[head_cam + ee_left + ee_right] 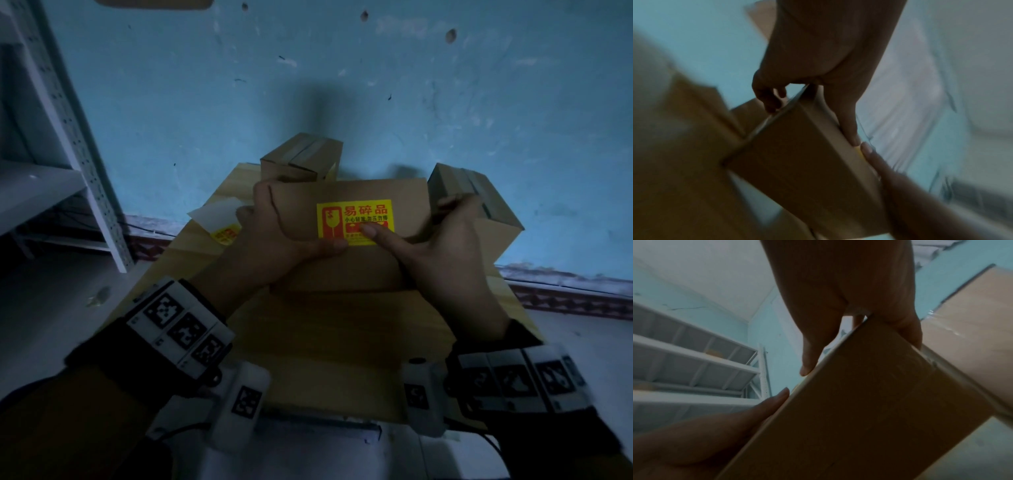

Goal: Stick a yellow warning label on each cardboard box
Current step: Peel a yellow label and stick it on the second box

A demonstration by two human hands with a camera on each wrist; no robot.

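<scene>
Both hands (274, 236) grip the box (346, 263); only head view shows its label (354, 221).

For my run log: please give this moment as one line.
left hand grips cardboard box | right hand thumb presses yellow warning label | label on box

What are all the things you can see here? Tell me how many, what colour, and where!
cardboard box in hand: one, brown, held over the table, facing the camera
yellow warning label: one, yellow with red print, stuck on the held box's front
other cardboard boxes: two, brown and taped, one at the table's back, one at its right
label sheet: one, white backing with a yellow label showing, on the table's left
table: one, light wood, below the hands
shelving: one, white metal, at the left
wall: blue, scuffed, behind the table
wrist bands: two, dark with black-and-white markers
left hand: grips the box's left end
right hand: holds the right end, thumb pressing the label
</scene>
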